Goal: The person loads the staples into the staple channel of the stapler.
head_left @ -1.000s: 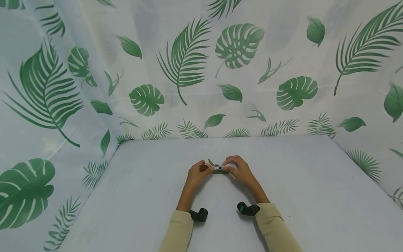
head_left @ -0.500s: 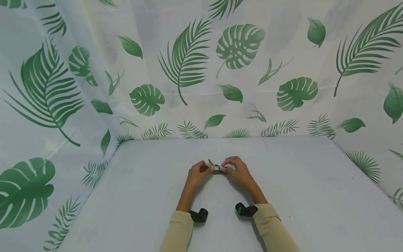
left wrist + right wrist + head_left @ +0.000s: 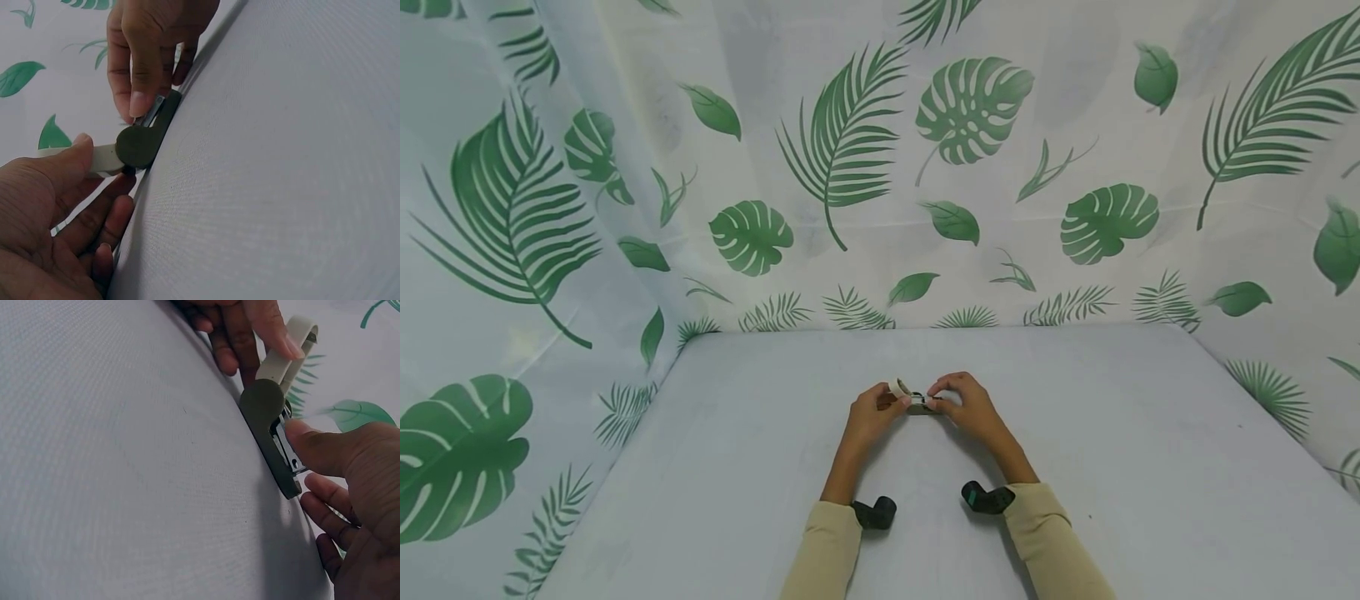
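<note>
A small stapler (image 3: 917,409) lies on the white table between both hands, its cream top arm (image 3: 273,370) swung well up from the dark green base (image 3: 262,415). My left hand (image 3: 868,413) pinches the cream arm near the hinge, thumb on one side and fingers below. At the other end, my right hand (image 3: 976,410) pinches the metal staple channel (image 3: 289,450), with the thumb (image 3: 303,439) pressed on it. Some right fingers curl beside the base's tip. Whether staples sit inside the channel cannot be made out.
The white tabletop (image 3: 737,467) stretches around the hands. Behind and at the sides hang white sheets (image 3: 865,250) with green leaf prints. Black wrist cameras (image 3: 875,512) sit at both cuffs, above the table.
My right hand has shifted slightly left along the stapler over the last second, its thumb and fingertips closer to the channel. My left hand and the stapler stay in place.
</note>
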Tool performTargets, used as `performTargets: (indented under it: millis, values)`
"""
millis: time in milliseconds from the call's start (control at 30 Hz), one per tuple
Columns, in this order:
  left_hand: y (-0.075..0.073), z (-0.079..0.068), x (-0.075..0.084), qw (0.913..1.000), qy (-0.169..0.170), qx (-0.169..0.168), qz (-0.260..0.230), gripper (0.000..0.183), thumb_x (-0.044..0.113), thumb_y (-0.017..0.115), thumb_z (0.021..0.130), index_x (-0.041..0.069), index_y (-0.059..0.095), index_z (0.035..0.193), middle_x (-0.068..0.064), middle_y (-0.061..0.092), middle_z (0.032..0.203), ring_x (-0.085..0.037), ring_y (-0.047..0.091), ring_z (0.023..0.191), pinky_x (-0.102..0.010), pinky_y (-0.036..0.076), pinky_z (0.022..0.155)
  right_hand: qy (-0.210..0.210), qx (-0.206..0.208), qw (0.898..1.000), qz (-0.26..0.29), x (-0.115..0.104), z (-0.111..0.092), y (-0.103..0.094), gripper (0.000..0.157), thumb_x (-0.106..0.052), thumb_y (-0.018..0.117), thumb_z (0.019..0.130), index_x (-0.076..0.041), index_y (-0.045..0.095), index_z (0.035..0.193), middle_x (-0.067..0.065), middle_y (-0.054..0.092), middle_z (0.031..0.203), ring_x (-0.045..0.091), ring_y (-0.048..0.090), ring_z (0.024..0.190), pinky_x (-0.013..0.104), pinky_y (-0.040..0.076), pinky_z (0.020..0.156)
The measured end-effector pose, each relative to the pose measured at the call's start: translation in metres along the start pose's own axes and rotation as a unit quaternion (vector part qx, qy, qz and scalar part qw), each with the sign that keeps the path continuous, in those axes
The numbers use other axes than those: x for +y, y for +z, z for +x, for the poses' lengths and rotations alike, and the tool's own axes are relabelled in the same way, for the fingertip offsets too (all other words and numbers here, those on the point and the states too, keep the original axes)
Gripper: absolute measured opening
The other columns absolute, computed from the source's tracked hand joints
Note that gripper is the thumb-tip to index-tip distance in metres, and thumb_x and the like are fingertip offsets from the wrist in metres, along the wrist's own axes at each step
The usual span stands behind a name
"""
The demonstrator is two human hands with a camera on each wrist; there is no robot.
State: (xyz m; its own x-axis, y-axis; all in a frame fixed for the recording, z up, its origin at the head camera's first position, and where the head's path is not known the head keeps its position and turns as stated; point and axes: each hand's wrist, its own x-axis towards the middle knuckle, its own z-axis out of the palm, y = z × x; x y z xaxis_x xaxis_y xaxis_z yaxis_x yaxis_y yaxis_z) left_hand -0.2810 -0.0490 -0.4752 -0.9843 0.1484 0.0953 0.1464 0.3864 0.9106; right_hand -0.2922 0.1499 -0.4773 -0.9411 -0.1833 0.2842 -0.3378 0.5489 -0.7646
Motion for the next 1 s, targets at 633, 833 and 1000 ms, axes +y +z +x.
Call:
performTargets:
  millis: [633, 833, 1000]
  values:
    - [0.000, 0.000, 0.001, 1.0000, -0.003, 0.006, 0.000, 0.037, 0.032, 0.065, 0.095, 0.003, 0.064, 0.118, -0.017, 0.070, 0.116, -0.031, 0.066, 0.109, -0.046, 0.051, 0.096, 0.055, 0.025, 0.998, -0.016, -0.005, 0.003, 0.004, 0.018, -0.015, 0.068, 0.091, 0.002, 0.072, 0.092, 0.021, 0.063, 0.115, 0.038, 0.056, 0.114, 0.055, 0.042, 0.101]
    - [0.000, 0.000, 0.001, 1.0000, -0.005, 0.004, -0.007, 0.036, 0.032, 0.065, 0.095, 0.005, 0.064, 0.119, -0.018, 0.069, 0.118, -0.032, 0.066, 0.111, -0.047, 0.050, 0.096, 0.086, 0.018, 0.995, -0.043, -0.009, 0.009, 0.006, 0.020, -0.019, 0.071, 0.088, 0.001, 0.074, 0.089, 0.020, 0.062, 0.116, 0.036, 0.056, 0.115, 0.054, 0.043, 0.098]
    - [-0.001, 0.001, -0.001, 1.0000, -0.007, 0.001, -0.001, 0.036, 0.033, 0.065, 0.095, 0.006, 0.064, 0.118, -0.017, 0.069, 0.118, -0.031, 0.066, 0.111, -0.046, 0.051, 0.096, 0.100, 0.011, 0.993, -0.059, -0.010, 0.009, 0.007, 0.020, -0.021, 0.072, 0.087, -0.002, 0.074, 0.086, 0.019, 0.061, 0.117, 0.036, 0.056, 0.115, 0.055, 0.043, 0.096]
